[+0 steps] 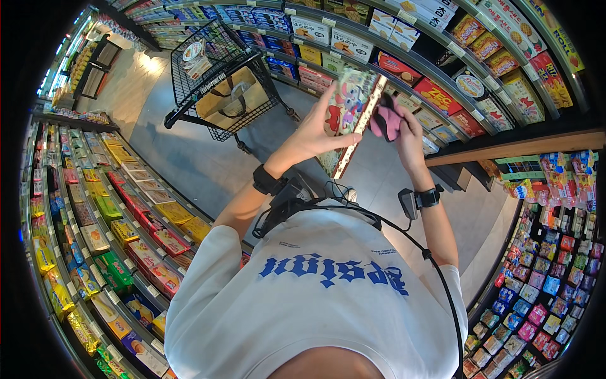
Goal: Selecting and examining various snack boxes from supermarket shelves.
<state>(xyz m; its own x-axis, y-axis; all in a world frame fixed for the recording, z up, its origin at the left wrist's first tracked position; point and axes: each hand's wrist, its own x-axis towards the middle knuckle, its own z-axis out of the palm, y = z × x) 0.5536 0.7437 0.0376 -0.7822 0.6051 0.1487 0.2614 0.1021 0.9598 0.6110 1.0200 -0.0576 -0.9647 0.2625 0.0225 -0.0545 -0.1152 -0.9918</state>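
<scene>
My left hand [310,128] grips a flat decorated box [352,102] printed with cartoon characters, its cream and brown side edge tilted up to the right. The thumb lies across that edge and the fingers are behind it. Just right of the box, my right hand [408,128] pinches a small pink and black item [387,121]; it looks soft, but I cannot tell its kind. Part of that item is hidden behind the box. Both hands are in front of my waist, above the grey tiled floor [180,161].
A black wire shopping cart [222,78] stands ahead to the left, with a tan bag [236,97] and a few packages in it. Shelves of boxed snacks [350,45] curve across the front. More snack shelves [137,222] line my left, and packaged sweets [530,293] fill a rack at right.
</scene>
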